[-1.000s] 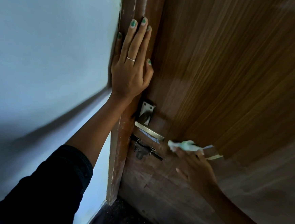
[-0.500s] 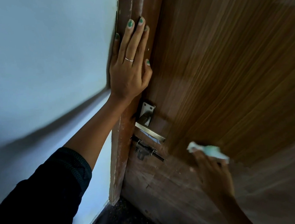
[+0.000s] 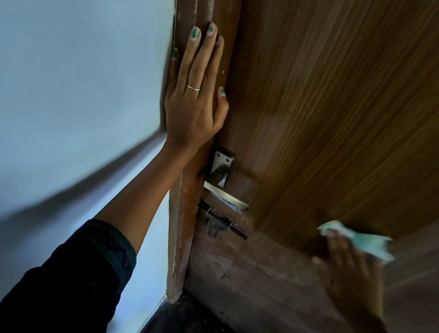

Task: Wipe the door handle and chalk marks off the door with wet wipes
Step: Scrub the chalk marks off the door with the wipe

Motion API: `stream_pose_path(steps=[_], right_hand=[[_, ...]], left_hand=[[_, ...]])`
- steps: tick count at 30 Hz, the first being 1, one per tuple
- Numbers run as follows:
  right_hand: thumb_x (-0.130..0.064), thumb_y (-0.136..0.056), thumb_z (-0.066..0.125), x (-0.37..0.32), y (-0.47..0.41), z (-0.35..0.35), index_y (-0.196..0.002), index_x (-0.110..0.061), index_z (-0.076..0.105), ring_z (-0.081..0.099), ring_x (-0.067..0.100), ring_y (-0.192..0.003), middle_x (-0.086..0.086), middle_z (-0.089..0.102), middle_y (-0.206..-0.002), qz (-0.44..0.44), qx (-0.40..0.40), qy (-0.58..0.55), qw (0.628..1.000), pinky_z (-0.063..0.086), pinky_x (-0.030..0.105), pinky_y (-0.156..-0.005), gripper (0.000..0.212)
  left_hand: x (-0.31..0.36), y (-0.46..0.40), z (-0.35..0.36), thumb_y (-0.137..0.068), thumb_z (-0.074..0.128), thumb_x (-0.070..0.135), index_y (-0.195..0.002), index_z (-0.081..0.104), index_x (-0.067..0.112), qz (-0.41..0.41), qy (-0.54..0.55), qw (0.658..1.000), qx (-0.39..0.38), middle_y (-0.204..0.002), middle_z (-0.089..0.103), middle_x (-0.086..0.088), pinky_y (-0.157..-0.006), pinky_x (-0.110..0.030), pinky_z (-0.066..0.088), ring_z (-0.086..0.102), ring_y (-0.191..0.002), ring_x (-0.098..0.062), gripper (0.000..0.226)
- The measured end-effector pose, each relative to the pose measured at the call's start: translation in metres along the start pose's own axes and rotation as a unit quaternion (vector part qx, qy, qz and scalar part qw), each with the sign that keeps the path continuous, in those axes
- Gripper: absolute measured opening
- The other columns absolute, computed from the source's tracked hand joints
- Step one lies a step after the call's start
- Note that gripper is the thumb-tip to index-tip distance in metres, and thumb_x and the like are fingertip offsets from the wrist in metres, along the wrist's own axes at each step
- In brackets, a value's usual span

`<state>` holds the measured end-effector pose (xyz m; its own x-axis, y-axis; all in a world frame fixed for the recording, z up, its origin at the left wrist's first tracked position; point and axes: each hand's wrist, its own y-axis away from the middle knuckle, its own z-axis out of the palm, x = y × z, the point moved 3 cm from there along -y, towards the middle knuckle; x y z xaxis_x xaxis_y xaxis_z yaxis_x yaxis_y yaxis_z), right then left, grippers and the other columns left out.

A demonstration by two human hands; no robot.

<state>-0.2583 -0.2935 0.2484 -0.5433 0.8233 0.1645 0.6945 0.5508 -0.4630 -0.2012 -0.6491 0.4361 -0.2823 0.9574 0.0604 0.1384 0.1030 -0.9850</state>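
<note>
Fingers [image 3: 199, 55] of the left hand [image 3: 195, 110] lie straight and close together, flat against the door frame [image 3: 186, 195], nails painted green and a thin ring [image 3: 193, 87] on one of them. That hand presses the frame just above the handle [image 3: 226, 196], with the forearm running down to a dark sleeve [image 3: 64, 283] at lower left.

Low on the right, the right hand [image 3: 352, 269] pushes a pale wipe [image 3: 361, 242] against the door [image 3: 339, 104]; the wipe sits under the fingertips, bunched, on the wood where the lit grain meets a darker, shadowed lower panel. The hand is blurred (I cannot tell whether its fingers curl round the wipe or only press it flat). It is well apart from the handle, off to the handle's right and lower.

The metal handle juts from its plate [image 3: 222, 166] near the door's edge, untouched by either hand. Just beneath it is a dark bolt latch [image 3: 219, 224]. A pale wall [image 3: 63, 99] fills the left side, and a dark floor [image 3: 178, 327] shows at the frame's foot.
</note>
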Motion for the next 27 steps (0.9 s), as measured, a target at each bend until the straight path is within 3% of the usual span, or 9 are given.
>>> stream_pose_path(steps=[2, 4, 9, 13, 17, 19, 21, 23, 27], right_hand=[[-0.05, -0.089, 0.033, 0.009, -0.009, -0.01, -0.135, -0.001, 0.045, 0.047, 0.037, -0.116, 0.024, 0.052, -0.133, 0.07, 0.018, 0.024, 0.997, 0.03, 0.057, -0.091, 0.068], [-0.054, -0.092, 0.027, 0.004, -0.009, -0.009, -0.135, 0.004, 0.042, 0.043, 0.04, -0.117, 0.03, 0.05, -0.132, 0.069, 0.012, 0.031, 0.997, 0.029, 0.057, -0.089, 0.074], [-0.055, -0.097, 0.018, -0.041, -0.01, 0.034, -0.14, -0.007, 0.041, 0.059, 0.023, -0.114, 0.005, 0.038, -0.146, -0.115, -0.084, 0.001, 0.99, 0.041, 0.039, -0.077, 0.069], [-0.056, -0.097, 0.015, -0.09, -0.039, 0.064, -0.14, -0.009, 0.042, 0.057, 0.024, -0.116, 0.008, 0.032, -0.149, -0.205, -0.157, 0.024, 0.966, 0.047, 0.043, -0.087, 0.069], [-0.064, -0.091, 0.017, -0.132, -0.07, 0.079, -0.143, -0.006, 0.037, 0.031, 0.025, -0.138, 0.009, 0.029, -0.153, -0.269, -0.144, 0.057, 0.951, 0.014, 0.043, -0.114, 0.081], [-0.066, -0.087, 0.02, -0.15, -0.082, 0.081, -0.142, -0.006, 0.038, 0.027, 0.023, -0.14, 0.008, 0.032, -0.152, -0.278, -0.159, 0.038, 0.947, 0.02, 0.041, -0.113, 0.083], [-0.068, -0.085, 0.023, -0.163, -0.091, 0.086, -0.143, -0.01, 0.039, 0.036, 0.022, -0.138, 0.006, 0.037, -0.15, -0.254, -0.192, -0.012, 0.948, 0.035, 0.039, -0.109, 0.083], [-0.073, -0.086, 0.021, -0.175, -0.1, 0.094, -0.147, -0.016, 0.03, 0.041, 0.022, -0.135, 0.003, 0.036, -0.152, -0.221, -0.233, -0.068, 0.945, 0.042, 0.04, -0.104, 0.084], [-0.078, -0.084, 0.002, -0.187, -0.104, 0.109, -0.151, -0.03, -0.003, 0.025, 0.019, -0.143, -0.012, 0.005, -0.159, -0.207, -0.255, -0.094, 0.94, 0.03, 0.035, -0.112, 0.084]], left_hand=[[0.0, 0.0, 0.001, -0.086, 0.05, 0.016, -0.136, 0.047, 0.003, 0.001, 0.005, 1.0, 0.002, -0.141, 0.048, -0.014, -0.117, -0.034, 0.018, 0.031, -0.135, -0.026, 0.052], [0.0, 0.0, 0.001, -0.085, 0.051, 0.015, -0.136, 0.048, 0.003, 0.001, 0.012, 1.0, 0.003, -0.141, 0.048, -0.014, -0.116, -0.035, 0.02, 0.031, -0.135, -0.026, 0.052], [-0.001, -0.001, -0.001, -0.083, 0.053, 0.013, -0.135, 0.048, 0.001, -0.002, 0.032, 0.999, -0.007, -0.141, 0.048, -0.016, -0.117, -0.036, 0.02, 0.031, -0.135, -0.027, 0.054], [-0.003, -0.001, 0.0, -0.083, 0.054, 0.013, -0.134, 0.049, 0.0, 0.002, 0.053, 0.998, -0.017, -0.14, 0.049, -0.017, -0.114, -0.043, 0.03, 0.031, -0.135, -0.028, 0.053], [-0.004, -0.001, -0.001, -0.081, 0.055, 0.011, -0.133, 0.049, -0.001, 0.002, 0.07, 0.997, -0.02, -0.139, 0.05, -0.017, -0.114, -0.044, 0.03, 0.031, -0.134, -0.027, 0.054], [-0.004, -0.001, -0.001, -0.08, 0.056, 0.011, -0.133, 0.05, 0.0, 0.004, 0.071, 0.997, -0.019, -0.139, 0.05, -0.017, -0.114, -0.043, 0.029, 0.032, -0.134, -0.027, 0.054], [-0.004, -0.001, -0.001, -0.08, 0.055, 0.012, -0.133, 0.05, 0.0, 0.008, 0.073, 0.997, -0.023, -0.138, 0.051, -0.016, -0.114, -0.044, 0.03, 0.034, -0.134, -0.027, 0.054], [-0.004, -0.002, 0.0, -0.08, 0.055, 0.012, -0.132, 0.051, 0.001, 0.011, 0.07, 0.997, -0.028, -0.138, 0.051, -0.015, -0.113, -0.043, 0.032, 0.037, -0.134, -0.027, 0.053], [-0.004, -0.001, -0.001, -0.08, 0.054, 0.012, -0.132, 0.052, 0.001, 0.017, 0.067, 0.997, -0.038, -0.138, 0.051, -0.014, -0.111, -0.044, 0.034, 0.042, -0.133, -0.028, 0.053]])
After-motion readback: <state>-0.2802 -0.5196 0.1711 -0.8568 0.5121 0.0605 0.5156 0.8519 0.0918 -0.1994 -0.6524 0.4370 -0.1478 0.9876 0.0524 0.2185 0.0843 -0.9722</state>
